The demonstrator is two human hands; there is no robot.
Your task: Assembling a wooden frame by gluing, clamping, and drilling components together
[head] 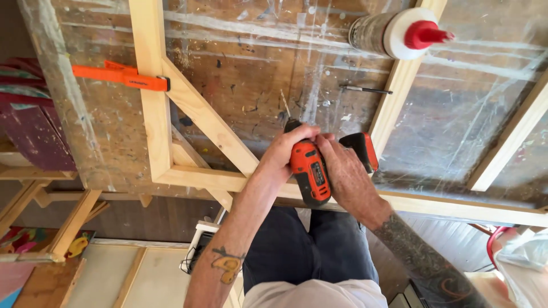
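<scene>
An orange and black cordless drill point(311, 171) points down at the near rail of a pale wooden frame point(197, 178) lying on a paint-stained workbench point(257, 74). My left hand point(282, 151) wraps over the top and left side of the drill. Gripping its handle from the right is my right hand point(345, 174), beside the drill's orange battery point(362, 149). A diagonal brace point(208, 120) of the frame meets the rail just left of the drill.
An orange clamp point(123, 77) grips the frame's left upright. A glue bottle with a red nozzle point(399, 34) lies at the back right, and a loose drill bit point(365, 89) lies near it. Canvases and wooden stretchers stand on the floor at left.
</scene>
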